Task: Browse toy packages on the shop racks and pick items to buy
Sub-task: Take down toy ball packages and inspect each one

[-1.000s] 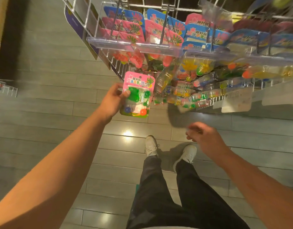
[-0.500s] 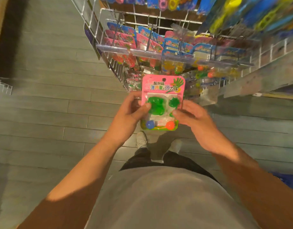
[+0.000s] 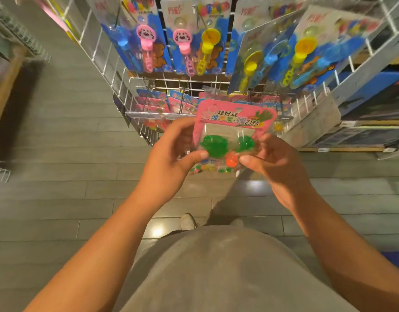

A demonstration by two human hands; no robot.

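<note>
I hold a pink blister-card toy package (image 3: 233, 119) in front of the rack, with green sticky hands and an orange ball under its clear plastic. My left hand (image 3: 171, 158) grips its left edge, thumb pressed on the front. My right hand (image 3: 272, 161) pinches its right lower edge, thumb on the blister. The card stands upright and faces me. Its lower edge is partly hidden by my thumbs.
A white wire rack (image 3: 135, 91) hangs more pink and blue cards of the same kind behind the package. Above hang large blue bubble-wand cards (image 3: 189, 41). Shelving (image 3: 360, 131) runs to the right. Grey plank floor (image 3: 58, 176) spreads left and below.
A second ago my left hand alone held the package by the rack. My right hand came up and took its right edge. The package rose toward me and the view tilted up.
</note>
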